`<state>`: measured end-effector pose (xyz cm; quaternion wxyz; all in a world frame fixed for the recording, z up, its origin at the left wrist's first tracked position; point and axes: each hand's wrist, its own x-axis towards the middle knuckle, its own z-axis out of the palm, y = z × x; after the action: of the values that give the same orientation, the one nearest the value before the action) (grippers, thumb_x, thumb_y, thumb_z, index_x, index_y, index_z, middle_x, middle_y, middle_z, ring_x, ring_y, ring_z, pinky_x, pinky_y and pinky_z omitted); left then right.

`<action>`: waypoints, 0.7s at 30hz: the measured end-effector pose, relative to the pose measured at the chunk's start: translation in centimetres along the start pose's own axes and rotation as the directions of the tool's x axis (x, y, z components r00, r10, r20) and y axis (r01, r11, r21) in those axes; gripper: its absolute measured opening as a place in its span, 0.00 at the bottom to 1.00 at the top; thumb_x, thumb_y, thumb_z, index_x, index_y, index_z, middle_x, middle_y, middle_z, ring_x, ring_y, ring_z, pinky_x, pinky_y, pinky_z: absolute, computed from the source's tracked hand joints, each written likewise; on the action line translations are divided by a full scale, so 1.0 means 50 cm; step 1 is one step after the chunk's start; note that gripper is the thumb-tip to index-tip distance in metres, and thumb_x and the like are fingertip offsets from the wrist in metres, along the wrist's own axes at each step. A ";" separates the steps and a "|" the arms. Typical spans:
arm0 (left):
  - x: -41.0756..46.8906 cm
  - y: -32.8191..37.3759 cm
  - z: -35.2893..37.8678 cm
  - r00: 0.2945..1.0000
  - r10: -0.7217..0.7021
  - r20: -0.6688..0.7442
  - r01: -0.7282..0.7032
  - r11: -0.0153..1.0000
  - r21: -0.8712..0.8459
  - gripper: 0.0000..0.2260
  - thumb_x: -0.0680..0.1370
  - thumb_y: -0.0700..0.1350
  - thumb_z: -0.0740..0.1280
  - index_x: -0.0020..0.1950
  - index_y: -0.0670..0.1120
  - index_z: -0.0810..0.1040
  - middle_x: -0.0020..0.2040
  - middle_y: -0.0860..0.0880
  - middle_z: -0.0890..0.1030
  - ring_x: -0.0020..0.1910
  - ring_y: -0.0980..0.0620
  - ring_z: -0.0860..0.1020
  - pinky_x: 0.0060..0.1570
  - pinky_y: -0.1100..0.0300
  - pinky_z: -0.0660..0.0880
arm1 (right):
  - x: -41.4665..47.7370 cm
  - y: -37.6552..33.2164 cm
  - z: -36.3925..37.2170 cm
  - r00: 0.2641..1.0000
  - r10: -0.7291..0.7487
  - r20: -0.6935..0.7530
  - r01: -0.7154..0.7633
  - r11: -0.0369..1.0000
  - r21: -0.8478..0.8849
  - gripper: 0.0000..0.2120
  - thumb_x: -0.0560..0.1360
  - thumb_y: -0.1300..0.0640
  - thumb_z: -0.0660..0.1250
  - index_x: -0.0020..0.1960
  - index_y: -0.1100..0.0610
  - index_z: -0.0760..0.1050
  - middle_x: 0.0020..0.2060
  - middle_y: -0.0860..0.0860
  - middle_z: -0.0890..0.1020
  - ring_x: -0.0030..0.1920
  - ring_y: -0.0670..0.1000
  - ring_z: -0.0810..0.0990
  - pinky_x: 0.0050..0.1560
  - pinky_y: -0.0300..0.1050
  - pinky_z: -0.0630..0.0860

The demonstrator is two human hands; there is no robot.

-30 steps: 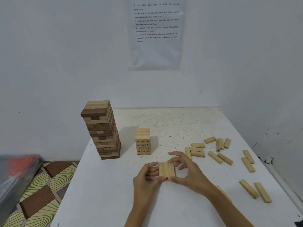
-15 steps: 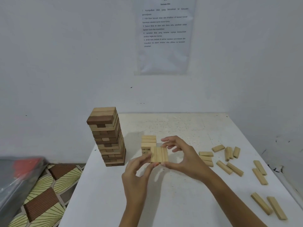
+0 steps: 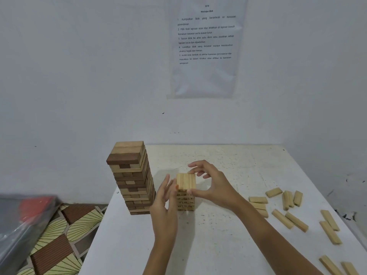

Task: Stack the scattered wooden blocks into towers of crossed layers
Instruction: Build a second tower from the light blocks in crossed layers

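The short tower of pale blocks is half lost to view; the left hand stands in front of its left side with fingers straight and laid flat against the top layer, so that edge cannot be seen; the right hand covers the right side, its thumb on the near edge of that layer and its curled fingers over the far edge, pinching it. The layer is 3 blocks side by side, sitting on the tower with their grain running away from me; whether it has settled fully flush I cannot tell. Dark marks on the sides of the lower blocks are too small to read. The right forearm hides part of the loose blocks scattered to the right, and 2 more are cut off at the bottom edge. Just left of the hands stands the tall tower, mixed pale and dark brown, near the table's left edge. The table is white and speckled, pushed into a corner of a plain white wall; a printed sheet hangs above, its lines small. At the far left a bag is blurred, with something red inside; beneath it lies a patterned floor mat.
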<state>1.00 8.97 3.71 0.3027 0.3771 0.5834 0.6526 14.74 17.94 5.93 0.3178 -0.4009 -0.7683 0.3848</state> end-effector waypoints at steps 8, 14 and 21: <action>0.013 -0.006 0.001 1.000 0.011 -0.001 -0.011 1.000 0.009 0.24 0.77 0.58 0.55 0.69 0.50 0.73 0.53 0.71 0.79 0.59 0.75 0.71 0.51 0.81 0.66 | 0.017 0.013 0.009 1.000 0.015 0.022 -0.015 1.000 -0.027 0.29 0.66 0.53 0.79 0.63 0.41 0.71 0.54 0.38 0.79 0.58 0.41 0.72 0.60 0.40 0.68; 0.013 -0.012 0.006 1.000 -0.020 -0.007 0.020 1.000 -0.002 0.23 0.77 0.59 0.55 0.69 0.54 0.73 0.57 0.58 0.82 0.61 0.65 0.75 0.49 0.80 0.67 | 0.015 0.019 0.009 0.999 0.030 0.022 -0.029 0.999 -0.036 0.29 0.66 0.52 0.79 0.63 0.41 0.71 0.55 0.37 0.78 0.58 0.40 0.71 0.58 0.36 0.67; 0.010 -0.010 0.008 1.000 -0.018 -0.015 0.018 1.000 0.008 0.23 0.77 0.57 0.54 0.69 0.52 0.73 0.58 0.57 0.82 0.61 0.65 0.75 0.49 0.81 0.67 | 0.015 0.019 0.008 0.999 0.035 0.029 -0.034 0.999 -0.038 0.29 0.66 0.52 0.79 0.63 0.41 0.71 0.55 0.37 0.78 0.58 0.40 0.71 0.57 0.37 0.67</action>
<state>1.05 9.67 3.31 0.3025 0.3681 0.5916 0.6503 14.38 18.82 5.07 0.2921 -0.4140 -0.7730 0.3817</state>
